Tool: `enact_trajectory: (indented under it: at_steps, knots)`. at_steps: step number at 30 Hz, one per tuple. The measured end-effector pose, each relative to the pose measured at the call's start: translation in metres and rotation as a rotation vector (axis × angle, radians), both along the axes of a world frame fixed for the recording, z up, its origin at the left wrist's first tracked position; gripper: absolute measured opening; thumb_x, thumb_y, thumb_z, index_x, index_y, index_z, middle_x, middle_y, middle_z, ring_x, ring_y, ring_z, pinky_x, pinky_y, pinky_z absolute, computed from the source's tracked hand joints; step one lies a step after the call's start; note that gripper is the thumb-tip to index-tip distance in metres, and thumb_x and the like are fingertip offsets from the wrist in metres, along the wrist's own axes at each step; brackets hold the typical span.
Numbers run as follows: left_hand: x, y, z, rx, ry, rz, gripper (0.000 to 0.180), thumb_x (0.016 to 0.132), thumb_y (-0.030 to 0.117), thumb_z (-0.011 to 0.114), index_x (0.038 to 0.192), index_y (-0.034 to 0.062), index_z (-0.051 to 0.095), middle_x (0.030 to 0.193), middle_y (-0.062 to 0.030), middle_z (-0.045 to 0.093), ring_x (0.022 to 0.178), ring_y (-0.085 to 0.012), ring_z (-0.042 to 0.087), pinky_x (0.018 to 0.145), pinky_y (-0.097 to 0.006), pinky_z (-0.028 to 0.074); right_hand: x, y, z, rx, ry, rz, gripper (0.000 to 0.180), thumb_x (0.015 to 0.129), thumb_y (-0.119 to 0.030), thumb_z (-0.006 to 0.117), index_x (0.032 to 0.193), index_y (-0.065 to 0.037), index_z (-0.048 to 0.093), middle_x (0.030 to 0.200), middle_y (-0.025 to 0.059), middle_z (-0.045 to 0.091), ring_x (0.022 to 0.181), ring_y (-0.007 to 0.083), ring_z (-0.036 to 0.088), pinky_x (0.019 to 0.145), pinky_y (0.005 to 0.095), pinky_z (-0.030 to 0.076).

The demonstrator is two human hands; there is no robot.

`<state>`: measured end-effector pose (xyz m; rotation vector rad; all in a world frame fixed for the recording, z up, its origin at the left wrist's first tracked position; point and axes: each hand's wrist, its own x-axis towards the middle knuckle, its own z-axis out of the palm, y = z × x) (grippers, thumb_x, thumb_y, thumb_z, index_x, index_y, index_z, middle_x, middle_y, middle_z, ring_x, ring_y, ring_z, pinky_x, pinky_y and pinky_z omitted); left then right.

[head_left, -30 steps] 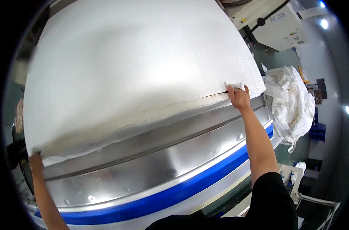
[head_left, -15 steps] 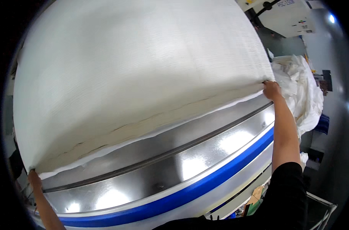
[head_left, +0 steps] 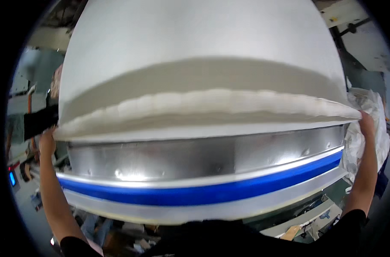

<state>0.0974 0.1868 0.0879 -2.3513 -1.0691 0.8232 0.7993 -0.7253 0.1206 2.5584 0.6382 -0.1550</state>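
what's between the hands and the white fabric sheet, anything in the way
Nothing visible. The left hand grips the near-left corner of the white fabric sheet and the right hand grips the near-right corner, both in direct contact. The metal table edge with its blue stripe lies below the fabric's near edge, not between hands and fabric.

A wide white padded sheet (head_left: 195,64) lies spread flat, its thick puffy near edge lifted and curling.

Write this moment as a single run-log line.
left hand: grips white sheet corner | right hand: grips opposite corner | sheet: spread over metal table edge
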Motion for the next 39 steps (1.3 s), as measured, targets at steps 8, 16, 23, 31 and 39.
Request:
enact_trajectory:
  at_steps: [8,16,23,31,39]
  knots:
    - [-0.074,-0.079,0.013,-0.232,0.182,-0.067,0.035,0.08,0.001,0.048,0.107,0.015,0.065,0.106,-0.0113,0.065,0.098,-0.0299,0.061,0.093,-0.042,0.043,-0.072,-0.116,0.003,-0.113,0.21,0.096,0.038,0.073,-0.004,0.056,0.109,-0.011,0.062,0.098,0.0164,0.065,0.094,0.0354,0.06,0.084,0.044,0.046]
    - [-0.139,-0.163,-0.048,-0.448,0.838,0.088,0.028,0.073,0.008,0.062,0.099,0.0139,0.069,0.111,-0.0084,0.065,0.106,-0.0258,0.061,0.091,-0.043,0.045,-0.169,-0.149,-0.046,-0.507,0.465,0.049,0.02,0.073,-0.012,0.057,0.09,-0.012,0.068,0.089,0.0125,0.066,0.089,0.0305,0.062,0.079,0.0442,0.048]
    - [-0.169,-0.16,-0.091,-0.443,0.769,0.089,0.025,0.085,0.019,0.054,0.103,0.0105,0.069,0.111,-0.0096,0.066,0.105,-0.0274,0.062,0.085,-0.044,0.048,-0.177,-0.172,-0.075,-0.56,0.454,0.161,0.022,0.083,-0.016,0.049,0.08,-0.005,0.068,0.081,0.0157,0.066,0.08,0.0351,0.063,0.075,0.0461,0.05]
    - [-0.167,-0.143,-0.049,-0.037,0.487,0.528,0.027,0.086,0.02,0.054,0.109,0.0125,0.066,0.115,-0.0108,0.064,0.107,-0.028,0.061,0.087,-0.044,0.047,-0.185,-0.176,-0.094,-0.49,0.515,-0.064,0.019,0.084,-0.011,0.047,0.085,-0.007,0.066,0.095,0.0151,0.064,0.098,0.0327,0.058,0.088,0.0428,0.044]
    - [-0.097,-0.188,-0.055,-0.08,-0.232,0.391,0.034,0.085,0.019,0.055,0.118,0.0139,0.059,0.107,-0.0115,0.065,0.099,-0.0292,0.062,0.082,-0.04,0.049,-0.197,-0.142,-0.131,-0.746,0.788,0.018,0.037,0.069,-0.027,0.06,0.099,-0.006,0.067,0.099,0.0179,0.066,0.095,0.0336,0.063,0.085,0.0398,0.05]
